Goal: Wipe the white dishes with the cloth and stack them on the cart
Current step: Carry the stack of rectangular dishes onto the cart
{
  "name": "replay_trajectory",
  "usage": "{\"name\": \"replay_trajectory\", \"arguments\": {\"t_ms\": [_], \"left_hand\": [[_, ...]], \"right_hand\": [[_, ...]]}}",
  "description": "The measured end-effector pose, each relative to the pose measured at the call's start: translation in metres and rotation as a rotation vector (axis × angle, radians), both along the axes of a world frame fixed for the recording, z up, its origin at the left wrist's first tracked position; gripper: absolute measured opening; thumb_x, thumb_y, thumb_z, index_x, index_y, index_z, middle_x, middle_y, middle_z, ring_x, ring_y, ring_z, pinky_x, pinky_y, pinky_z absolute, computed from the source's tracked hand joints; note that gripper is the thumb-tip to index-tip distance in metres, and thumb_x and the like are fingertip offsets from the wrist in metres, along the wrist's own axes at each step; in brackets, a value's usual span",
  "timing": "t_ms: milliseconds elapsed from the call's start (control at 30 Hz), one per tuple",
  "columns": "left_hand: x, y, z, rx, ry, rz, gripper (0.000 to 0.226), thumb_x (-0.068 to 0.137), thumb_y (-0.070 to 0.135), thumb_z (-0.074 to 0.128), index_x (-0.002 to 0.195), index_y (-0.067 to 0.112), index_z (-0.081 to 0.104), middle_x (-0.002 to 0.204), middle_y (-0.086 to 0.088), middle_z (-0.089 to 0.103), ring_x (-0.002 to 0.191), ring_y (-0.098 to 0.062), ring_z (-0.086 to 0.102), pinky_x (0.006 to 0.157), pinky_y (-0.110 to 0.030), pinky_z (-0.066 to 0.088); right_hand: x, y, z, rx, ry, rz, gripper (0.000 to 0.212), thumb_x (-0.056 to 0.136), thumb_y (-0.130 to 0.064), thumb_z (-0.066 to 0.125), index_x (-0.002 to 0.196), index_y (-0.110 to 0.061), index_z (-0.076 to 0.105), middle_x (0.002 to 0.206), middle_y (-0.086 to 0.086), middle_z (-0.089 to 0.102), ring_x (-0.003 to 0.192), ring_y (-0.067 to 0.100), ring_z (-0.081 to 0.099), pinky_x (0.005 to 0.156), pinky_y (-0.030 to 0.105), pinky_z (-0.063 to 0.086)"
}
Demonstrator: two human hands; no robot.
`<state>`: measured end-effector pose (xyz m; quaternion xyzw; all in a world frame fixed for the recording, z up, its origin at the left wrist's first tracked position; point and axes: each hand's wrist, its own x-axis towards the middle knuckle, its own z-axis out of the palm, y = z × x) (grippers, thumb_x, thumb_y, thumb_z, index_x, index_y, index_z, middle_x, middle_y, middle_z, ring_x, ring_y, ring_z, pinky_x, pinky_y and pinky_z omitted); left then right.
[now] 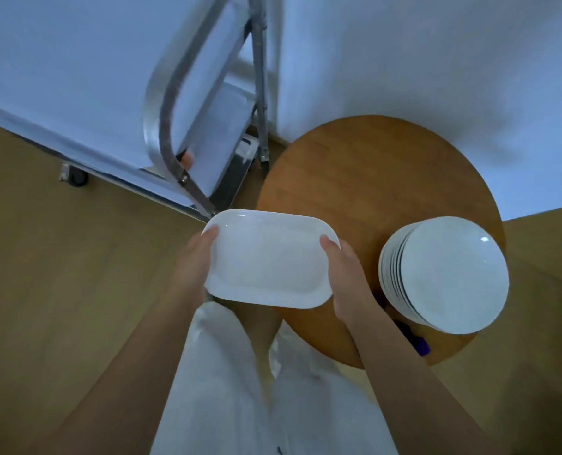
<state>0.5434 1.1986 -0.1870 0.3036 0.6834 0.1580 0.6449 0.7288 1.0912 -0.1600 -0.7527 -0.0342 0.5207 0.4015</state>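
Both hands, left hand [195,257] and right hand [342,267], grasp the rectangular dish [269,261] by its short ends; glazed, probably slippery, breakable; cart [174,103] at eleven o'clock.

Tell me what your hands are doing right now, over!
Left hand and right hand grip the rectangular white dish by its short ends. Round plates stacked on the wooden table. Metal cart ahead, path open.
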Motion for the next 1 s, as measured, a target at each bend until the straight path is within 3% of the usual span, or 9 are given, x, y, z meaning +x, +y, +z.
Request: {"name": "replay_trajectory", "arguments": {"t_ms": [67,200,333,467,600,700,800,900,1000], "left_hand": [[-0.025,0.014,0.015,0.009,0.015,0.022,0.038,0.093,0.047,0.052,0.121,0.022,0.056,0.125,-0.007,0.058,0.114,-0.027,0.056,0.103,-0.049,0.043],[-0.081,0.051,0.045,0.083,-0.014,0.043,0.038,0.096,0.044,0.049,0.125,0.021,0.057,0.117,-0.003,0.062,0.099,-0.019,0.059,0.086,-0.039,0.047],[-0.137,0.099,0.071,0.101,-0.04,0.021,0.042,0.098,0.041,0.048,0.132,0.018,0.055,0.132,-0.007,0.057,0.12,-0.029,0.053,0.105,-0.05,0.04],[-0.182,0.14,0.095,0.128,-0.066,0.011,0.046,0.096,0.043,0.05,0.135,0.019,0.051,0.13,-0.004,0.057,0.112,-0.023,0.052,0.089,-0.039,0.041],[-0.218,0.177,0.111,0.145,-0.095,0.041,0.041,0.093,0.044,0.055,0.126,0.021,0.056,0.117,0.0,0.062,0.103,-0.02,0.056,0.087,-0.038,0.041],[-0.232,0.205,0.117,0.138,-0.123,0.04,0.042,0.091,0.046,0.056,0.126,0.022,0.057,0.118,-0.001,0.063,0.107,-0.023,0.057,0.095,-0.044,0.045],[-0.23,0.234,0.121,0.124,-0.151,0.034,0.044,0.089,0.047,0.058,0.127,0.024,0.055,0.113,0.002,0.065,0.104,-0.022,0.059,0.092,-0.045,0.049],[-0.215,0.268,0.126,0.101,-0.138,0.042,0.033,0.087,0.046,0.061,0.113,0.027,0.057,0.105,0.003,0.064,0.095,-0.02,0.06,0.072,-0.038,0.051],[-0.193,0.307,0.127,0.081,-0.118,0.044,0.018,0.086,0.046,0.063,0.093,0.03,0.057,0.098,0.005,0.061,0.09,-0.018,0.058,0.078,-0.039,0.049]], "right_hand": [[-0.022,0.021,0.019,0.014,-0.004,0.025,0.02,0.096,-0.045,0.043,0.114,-0.037,0.044,0.098,-0.015,0.054,0.087,0.011,0.055,0.055,0.019,0.045],[-0.076,0.066,0.045,0.042,0.001,0.03,0.024,0.095,-0.046,0.044,0.113,-0.031,0.052,0.104,-0.005,0.059,0.096,0.019,0.058,0.08,0.037,0.051],[-0.133,0.106,0.062,0.038,0.007,-0.002,0.022,0.094,-0.045,0.045,0.111,-0.03,0.048,0.099,-0.008,0.057,0.094,0.017,0.054,0.089,0.041,0.045],[-0.18,0.146,0.077,0.047,0.049,-0.014,0.025,0.094,-0.043,0.048,0.112,-0.027,0.05,0.103,-0.005,0.059,0.097,0.019,0.054,0.097,0.046,0.044],[-0.21,0.186,0.092,0.085,0.061,0.034,0.011,0.094,-0.041,0.048,0.096,-0.031,0.052,0.1,-0.004,0.06,0.093,0.018,0.055,0.089,0.043,0.047],[-0.218,0.215,0.099,0.102,0.073,0.041,0.009,0.093,-0.04,0.05,0.09,-0.031,0.051,0.099,-0.002,0.06,0.093,0.021,0.056,0.084,0.042,0.048],[-0.216,0.246,0.102,0.094,0.073,0.011,0.01,0.092,-0.039,0.052,0.089,-0.03,0.049,0.102,0.001,0.058,0.096,0.024,0.054,0.089,0.044,0.047],[-0.206,0.279,0.104,0.085,0.065,-0.052,0.011,0.09,-0.038,0.054,0.091,-0.027,0.05,0.102,0.002,0.057,0.097,0.026,0.053,0.088,0.044,0.047],[-0.192,0.311,0.103,0.072,0.068,-0.12,0.012,0.089,-0.036,0.056,0.087,-0.027,0.049,0.099,0.004,0.057,0.094,0.027,0.054,0.076,0.039,0.049]]}}
